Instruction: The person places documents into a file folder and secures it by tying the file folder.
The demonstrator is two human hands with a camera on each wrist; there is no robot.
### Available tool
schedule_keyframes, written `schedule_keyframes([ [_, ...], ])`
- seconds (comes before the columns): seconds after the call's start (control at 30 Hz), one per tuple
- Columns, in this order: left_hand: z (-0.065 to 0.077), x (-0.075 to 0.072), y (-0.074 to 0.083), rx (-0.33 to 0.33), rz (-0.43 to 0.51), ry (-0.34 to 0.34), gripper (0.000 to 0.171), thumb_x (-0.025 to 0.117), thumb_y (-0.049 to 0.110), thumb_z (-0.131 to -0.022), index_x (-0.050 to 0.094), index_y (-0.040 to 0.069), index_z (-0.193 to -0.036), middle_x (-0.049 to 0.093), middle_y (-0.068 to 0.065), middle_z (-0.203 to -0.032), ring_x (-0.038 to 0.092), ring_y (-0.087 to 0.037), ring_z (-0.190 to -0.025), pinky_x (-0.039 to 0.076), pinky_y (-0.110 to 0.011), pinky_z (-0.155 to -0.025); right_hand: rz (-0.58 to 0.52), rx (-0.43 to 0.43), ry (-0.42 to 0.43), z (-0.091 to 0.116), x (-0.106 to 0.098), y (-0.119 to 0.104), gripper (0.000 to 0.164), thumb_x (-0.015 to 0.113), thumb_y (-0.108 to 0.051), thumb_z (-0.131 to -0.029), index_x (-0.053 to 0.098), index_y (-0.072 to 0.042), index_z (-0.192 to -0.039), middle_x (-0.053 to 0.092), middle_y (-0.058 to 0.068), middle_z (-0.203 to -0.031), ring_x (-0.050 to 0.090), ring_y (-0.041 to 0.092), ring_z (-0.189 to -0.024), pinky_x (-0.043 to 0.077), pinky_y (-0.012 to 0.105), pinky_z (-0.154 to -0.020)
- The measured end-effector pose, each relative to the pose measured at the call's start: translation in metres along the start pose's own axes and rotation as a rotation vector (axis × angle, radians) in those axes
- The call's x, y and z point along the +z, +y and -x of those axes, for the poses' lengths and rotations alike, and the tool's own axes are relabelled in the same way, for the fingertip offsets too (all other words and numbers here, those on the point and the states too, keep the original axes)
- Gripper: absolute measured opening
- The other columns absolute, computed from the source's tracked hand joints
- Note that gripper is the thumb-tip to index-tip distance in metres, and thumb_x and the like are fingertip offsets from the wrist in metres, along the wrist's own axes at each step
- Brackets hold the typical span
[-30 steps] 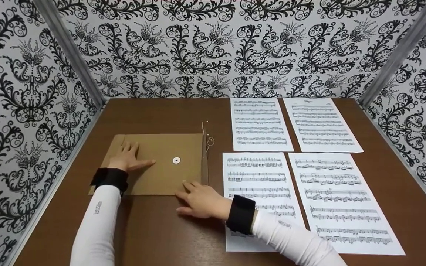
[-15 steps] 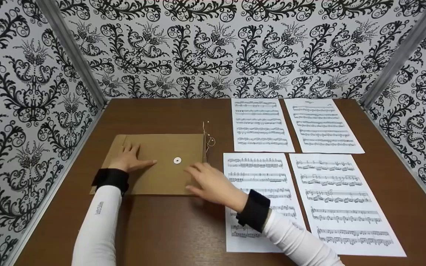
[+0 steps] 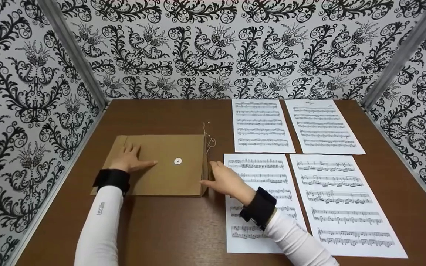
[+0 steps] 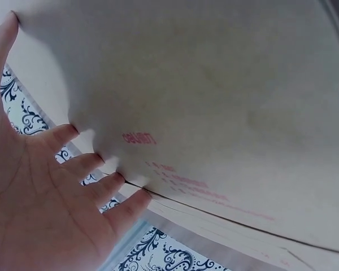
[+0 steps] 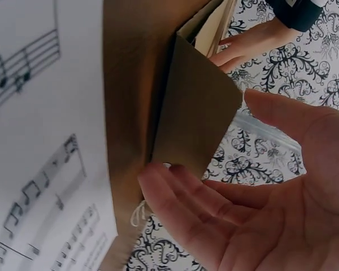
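A brown paper envelope [image 3: 168, 181] with a white round button [image 3: 178, 161] lies on the left half of the table. My left hand [image 3: 127, 159] rests on its left part, fingers spread and straight; red print [image 4: 138, 138] shows by the fingertips in the left wrist view. At the right edge, my right hand [image 3: 226, 179] has its thumb and fingers apart, beside the raised flap [image 5: 198, 107]. The thumb tip is close to the flap's edge and the fingers are low along its outer side. A thin string [image 3: 211, 142] hangs off that flap.
Several sheets of printed music, such as the near-right sheet [image 3: 346, 207], lie in two rows on the right of the brown table [image 3: 168, 229]. My right forearm crosses the near-left sheet [image 3: 257, 240]. Patterned walls [image 3: 213, 48] enclose the back and sides.
My right hand has moved from the envelope's lower right corner, across its surface, to beyond its right edge at the flap. The left hand has stayed in place on the envelope.
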State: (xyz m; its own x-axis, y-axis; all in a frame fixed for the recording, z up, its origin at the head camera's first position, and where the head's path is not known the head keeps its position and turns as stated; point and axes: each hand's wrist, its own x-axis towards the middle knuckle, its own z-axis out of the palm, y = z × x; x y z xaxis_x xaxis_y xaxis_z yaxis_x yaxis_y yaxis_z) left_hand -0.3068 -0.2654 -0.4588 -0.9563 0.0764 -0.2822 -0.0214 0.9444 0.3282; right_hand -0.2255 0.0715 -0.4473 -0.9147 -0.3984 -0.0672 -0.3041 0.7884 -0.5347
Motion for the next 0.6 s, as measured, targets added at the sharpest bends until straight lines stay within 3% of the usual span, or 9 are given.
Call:
schedule_keyframes([
  [0.1,-0.001,0.000,0.000,-0.015,-0.001,-0.003,0.112,0.061,0.069,-0.089,0.015,-0.002,-0.162,0.001,-0.035,-0.168,0.005,-0.058,-0.155,0.016,-0.072,-0.123,-0.014,0.016,-0.044,-0.004,0.002,0.004,0.072,0.070,-0.035,-0.096,0.047,0.014,-0.142,0.055,0.035,-0.142,0.056,0.048,-0.132,0.046,0.056,-0.113],
  [0.2,-0.002,0.000,0.001,-0.021,-0.007,-0.005,0.113,0.060,0.070,-0.088,0.014,-0.002,-0.162,0.001,-0.034,-0.168,0.005,-0.058,-0.155,0.016,-0.072,-0.123,-0.038,0.005,-0.073,-0.007,0.003,0.007,0.061,0.070,-0.032,-0.096,0.054,0.013,-0.135,0.064,0.032,-0.129,0.063,0.045,-0.121,0.052,0.056,-0.105],
  [0.3,-0.002,-0.001,0.001,-0.022,0.002,-0.016,0.112,0.061,0.069,-0.089,0.014,-0.002,-0.162,0.002,-0.034,-0.168,0.004,-0.057,-0.155,0.016,-0.072,-0.124,-0.065,-0.018,-0.092,-0.011,0.004,0.010,0.045,0.069,-0.026,-0.096,0.062,0.010,-0.122,0.070,0.026,-0.109,0.068,0.036,-0.099,0.057,0.050,-0.091],
  [0.4,-0.003,-0.001,0.001,-0.023,0.023,-0.029,0.112,0.062,0.067,-0.089,0.013,-0.002,-0.162,0.001,-0.035,-0.168,0.002,-0.057,-0.155,0.014,-0.071,-0.124,-0.080,-0.032,-0.112,-0.014,0.004,0.011,0.033,0.069,-0.023,-0.094,0.065,0.006,-0.109,0.067,0.013,-0.087,0.062,0.022,-0.075,0.053,0.037,-0.072],
  [0.5,-0.003,0.000,0.001,-0.019,0.032,-0.026,0.112,0.063,0.066,-0.089,0.013,-0.002,-0.162,0.001,-0.035,-0.168,0.002,-0.057,-0.155,0.014,-0.072,-0.124,-0.110,-0.022,-0.134,-0.017,0.003,0.011,0.032,0.071,-0.024,-0.093,0.066,0.004,-0.107,0.063,0.005,-0.078,0.056,0.012,-0.061,0.046,0.027,-0.062],
  [0.6,-0.003,0.000,0.000,-0.015,0.029,-0.014,0.111,0.062,0.066,-0.089,0.013,-0.001,-0.163,0.001,-0.034,-0.168,0.002,-0.057,-0.155,0.014,-0.072,-0.124,-0.141,0.005,-0.148,-0.018,0.004,0.011,0.039,0.075,-0.030,-0.092,0.066,0.004,-0.108,0.069,0.007,-0.078,0.057,0.009,-0.055,0.047,0.023,-0.057],
])
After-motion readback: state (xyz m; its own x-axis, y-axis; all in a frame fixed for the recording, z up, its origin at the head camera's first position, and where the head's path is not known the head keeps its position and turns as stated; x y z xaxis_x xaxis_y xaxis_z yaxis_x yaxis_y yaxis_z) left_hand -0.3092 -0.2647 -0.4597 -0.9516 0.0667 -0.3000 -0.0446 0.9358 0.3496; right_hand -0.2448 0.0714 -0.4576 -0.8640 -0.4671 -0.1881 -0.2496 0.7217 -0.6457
